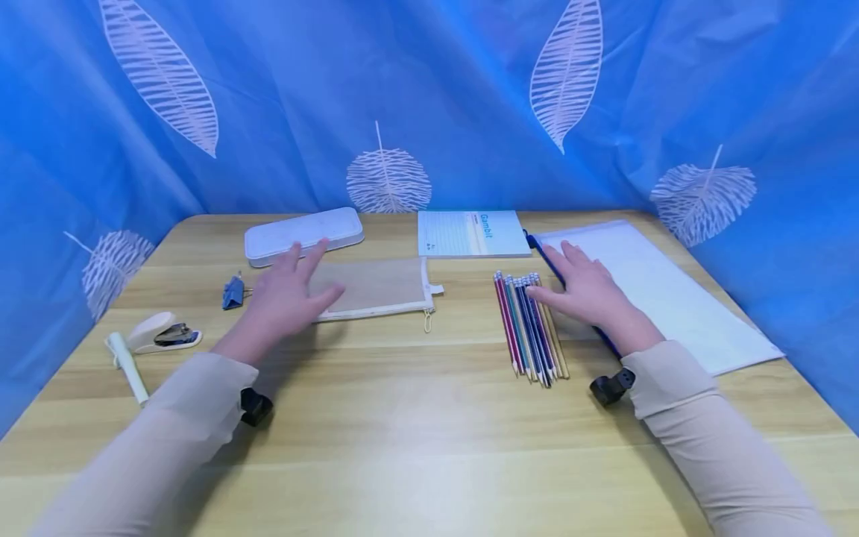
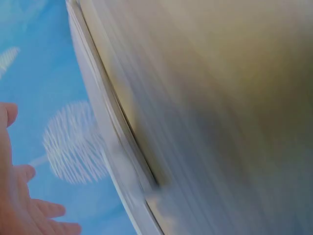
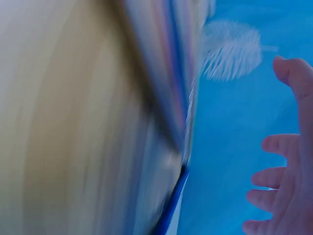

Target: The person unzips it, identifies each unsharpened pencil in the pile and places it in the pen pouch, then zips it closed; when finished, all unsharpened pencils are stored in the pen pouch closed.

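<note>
On the wooden surface [image 1: 416,418] the left hand [image 1: 285,294] lies with its fingers spread and straight, holding nothing; its fingertips reach over the left end of a beige mesh pouch [image 1: 379,287], though blur hides whether they touch it. The pouch lies flat near the middle of the surface, its zipper end and pull pointing right. Just behind the hand and pouch sits a white pencil case [image 1: 303,235], lying lengthwise toward the back edge. The right hand [image 1: 587,291] is also flat and open, fingers straight and holding nothing, its fingertips at the right edge of a row of pencils [image 1: 530,324] that lie side by side with tips pointing toward the person. This hand rests over the blue spine of a white folder [image 1: 671,294], which stretches along the right side of the surface. Behind the pencils, between the case and the folder, lies a notebook [image 1: 472,233] with a pale blue cover. To the left of the left hand is a small blue clip [image 1: 233,292], and nearer the left edge a white stapler [image 1: 161,333] with a white pen [image 1: 127,365] just beside it. Both wrist views are heavily smeared by motion; each shows only part of a palm with loosely spread fingers against the blue leaf-patterned cloth [image 1: 429,97] that hangs behind the surface.
</note>
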Demonstrator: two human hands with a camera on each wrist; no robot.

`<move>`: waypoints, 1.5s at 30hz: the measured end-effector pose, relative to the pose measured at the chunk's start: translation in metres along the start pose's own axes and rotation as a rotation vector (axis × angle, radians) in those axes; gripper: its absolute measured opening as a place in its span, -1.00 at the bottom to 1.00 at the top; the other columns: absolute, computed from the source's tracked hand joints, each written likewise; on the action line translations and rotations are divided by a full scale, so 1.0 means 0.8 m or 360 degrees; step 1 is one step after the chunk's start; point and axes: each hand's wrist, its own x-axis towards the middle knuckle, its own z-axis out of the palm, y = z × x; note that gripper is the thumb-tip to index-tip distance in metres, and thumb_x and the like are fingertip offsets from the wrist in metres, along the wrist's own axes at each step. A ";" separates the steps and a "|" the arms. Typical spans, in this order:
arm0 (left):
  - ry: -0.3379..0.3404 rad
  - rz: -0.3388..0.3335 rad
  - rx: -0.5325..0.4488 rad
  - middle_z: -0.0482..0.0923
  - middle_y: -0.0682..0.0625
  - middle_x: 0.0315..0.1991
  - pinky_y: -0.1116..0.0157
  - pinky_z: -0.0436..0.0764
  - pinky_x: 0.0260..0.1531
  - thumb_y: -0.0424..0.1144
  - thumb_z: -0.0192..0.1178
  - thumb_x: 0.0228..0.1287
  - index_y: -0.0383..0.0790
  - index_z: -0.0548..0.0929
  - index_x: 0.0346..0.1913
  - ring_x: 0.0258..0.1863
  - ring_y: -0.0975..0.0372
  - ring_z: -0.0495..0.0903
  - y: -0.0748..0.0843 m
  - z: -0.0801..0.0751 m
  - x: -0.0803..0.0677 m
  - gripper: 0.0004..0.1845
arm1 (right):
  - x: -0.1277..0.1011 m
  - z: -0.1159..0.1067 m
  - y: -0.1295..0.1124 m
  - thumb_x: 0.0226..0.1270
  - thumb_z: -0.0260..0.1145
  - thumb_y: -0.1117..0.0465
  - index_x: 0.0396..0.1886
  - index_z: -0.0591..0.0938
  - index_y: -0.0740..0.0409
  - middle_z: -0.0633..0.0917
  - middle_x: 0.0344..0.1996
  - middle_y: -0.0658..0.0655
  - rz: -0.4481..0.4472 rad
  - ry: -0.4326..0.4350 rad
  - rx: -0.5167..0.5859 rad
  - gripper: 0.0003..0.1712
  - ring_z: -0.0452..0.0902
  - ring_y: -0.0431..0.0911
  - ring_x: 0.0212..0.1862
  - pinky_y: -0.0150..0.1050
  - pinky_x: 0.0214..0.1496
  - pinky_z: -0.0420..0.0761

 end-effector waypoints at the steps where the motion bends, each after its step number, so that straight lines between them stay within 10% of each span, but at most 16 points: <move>1: -0.0003 0.0026 -0.0041 -0.20 -0.33 0.44 -0.35 -0.06 0.15 0.43 -0.22 0.18 0.13 -0.21 0.47 0.36 -0.28 -0.14 0.007 0.003 0.000 -0.11 | 0.001 0.002 -0.008 0.19 0.07 -0.37 0.46 -0.01 0.10 -0.05 0.42 0.38 -0.0026 -0.0005 0.0041 0.02 -0.20 0.27 0.42 0.27 0.34 -0.17; 11: -0.0130 0.0143 -0.0681 0.39 -0.29 0.13 0.02 0.47 0.02 -0.03 0.23 0.15 -0.19 0.22 0.34 0.05 -0.06 0.46 0.077 0.044 0.005 -0.26 | 0.013 0.031 -0.086 0.27 0.19 -0.12 0.35 0.25 0.20 0.32 0.31 0.24 -0.0301 -0.0125 0.0372 -0.22 0.21 0.16 0.31 0.09 0.29 0.23; 21: -0.0209 0.0046 -0.0982 0.57 -0.12 -0.21 0.28 0.55 -0.26 -0.19 0.29 0.07 -0.29 0.50 0.03 -0.23 0.12 0.55 0.116 0.070 0.019 -0.55 | 0.049 0.058 -0.142 0.21 0.30 0.15 0.18 0.46 0.21 0.54 0.10 0.22 -0.0164 -0.0272 0.0976 -0.46 0.45 0.05 0.13 -0.08 0.20 0.40; 32: -0.0253 -0.0086 -0.0986 0.59 -0.07 -0.31 0.35 0.53 -0.31 -0.25 0.40 -0.07 -0.27 0.57 -0.15 -0.30 0.17 0.54 0.130 0.100 0.031 -0.63 | 0.068 0.097 -0.170 0.14 0.22 0.49 0.04 0.54 0.29 0.57 -0.01 0.25 0.0200 -0.0237 0.1374 -0.59 0.44 0.03 0.04 -0.19 0.12 0.44; 39: -0.0185 -0.0077 -0.0841 0.55 -0.03 -0.45 0.40 0.48 -0.50 -0.38 0.35 -0.07 -0.26 0.54 -0.23 -0.48 0.22 0.49 0.137 0.104 0.032 -0.71 | 0.066 0.111 -0.174 -0.02 0.12 0.61 -0.07 0.62 0.34 0.61 -0.10 0.26 0.0176 -0.0149 0.1228 -0.54 0.45 -0.04 -0.11 -0.31 -0.12 0.47; 45: -0.0147 -0.0058 -0.0762 0.54 -0.02 -0.50 0.40 0.44 -0.58 -0.48 0.24 -0.12 -0.24 0.52 -0.28 -0.55 0.23 0.48 0.136 0.104 0.032 -0.73 | 0.068 0.116 -0.177 0.04 0.16 0.56 -0.12 0.66 0.26 0.64 -0.10 0.21 0.0185 -0.0113 0.1106 -0.61 0.47 -0.01 -0.05 -0.15 0.07 0.45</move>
